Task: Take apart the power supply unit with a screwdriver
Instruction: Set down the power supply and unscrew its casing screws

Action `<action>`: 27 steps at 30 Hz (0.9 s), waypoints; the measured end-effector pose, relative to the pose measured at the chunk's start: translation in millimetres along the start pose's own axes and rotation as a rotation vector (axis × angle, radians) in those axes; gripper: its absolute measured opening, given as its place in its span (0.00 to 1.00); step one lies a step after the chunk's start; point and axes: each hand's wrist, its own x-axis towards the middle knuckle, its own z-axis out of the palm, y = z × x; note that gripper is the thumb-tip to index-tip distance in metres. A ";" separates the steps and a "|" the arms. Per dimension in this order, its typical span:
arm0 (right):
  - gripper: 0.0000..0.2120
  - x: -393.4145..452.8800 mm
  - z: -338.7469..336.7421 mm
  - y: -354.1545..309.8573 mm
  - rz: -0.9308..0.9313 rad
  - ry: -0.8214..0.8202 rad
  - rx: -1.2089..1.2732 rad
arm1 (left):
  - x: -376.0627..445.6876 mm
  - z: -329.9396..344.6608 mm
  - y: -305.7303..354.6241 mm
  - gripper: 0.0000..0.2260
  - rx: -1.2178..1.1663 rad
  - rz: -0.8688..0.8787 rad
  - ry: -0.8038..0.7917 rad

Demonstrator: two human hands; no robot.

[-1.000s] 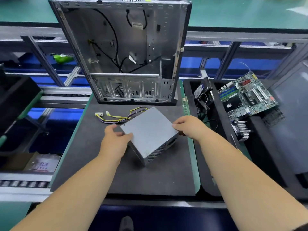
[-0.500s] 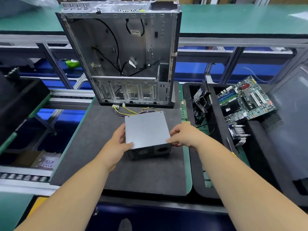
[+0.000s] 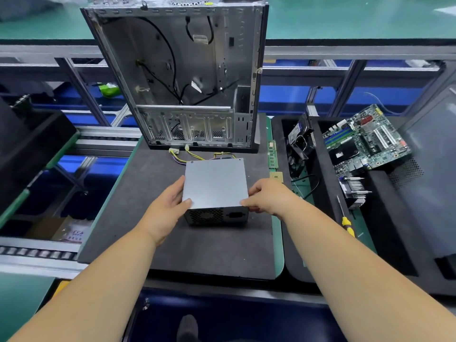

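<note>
Power supply unit (image 3: 215, 183) sits flat on the dark foam mat (image 3: 138, 193) covering the bench, its plain grey lid up and its vented face with the socket turned toward the person. Both hands clamp it from the sides — the left hand (image 3: 167, 208) has its thumb over the near left corner of the lid and its fingers along the left wall, while the right hand (image 3: 269, 197) pinches the near right corner, thumb on the lid edge and fingers curled down the right wall. From the far side of the unit a bundle of yellow, black and purple wires (image 3: 195, 155) trails out across the mat, ending in pale connectors.

Just behind those wires stands an opened computer case (image 3: 182, 75), upright, with black cables hanging loose inside it. A memory stick (image 3: 272, 154) lies along the right edge of the mat. To the right, in a black tray (image 3: 328, 218), a screwdriver (image 3: 346, 218) with a yellow handle lies well apart from both hands — its tip pointing away from the person. Farther right a green motherboard (image 3: 367, 139) rests tilted, with a finned heatsink (image 3: 355, 191) near its lower edge.
</note>
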 end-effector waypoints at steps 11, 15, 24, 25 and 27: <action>0.07 -36.2 -17.8 43.5 -0.016 0.336 0.038 | -14.4 32.5 9.3 0.19 0.494 0.110 0.502; 0.04 -50.4 -49.8 79.2 0.081 0.473 -0.105 | -20.9 61.1 23.2 0.21 0.468 0.249 0.394; 0.16 -72.7 -85.7 145.4 0.355 0.509 -0.280 | -29.8 105.2 44.1 0.16 0.417 0.282 0.263; 0.18 -73.9 -85.5 149.0 0.371 0.501 -0.286 | -30.7 107.4 44.5 0.16 0.419 0.277 0.262; 0.19 -75.6 -83.7 154.9 0.389 0.498 -0.304 | -33.0 109.6 44.0 0.16 0.414 0.265 0.268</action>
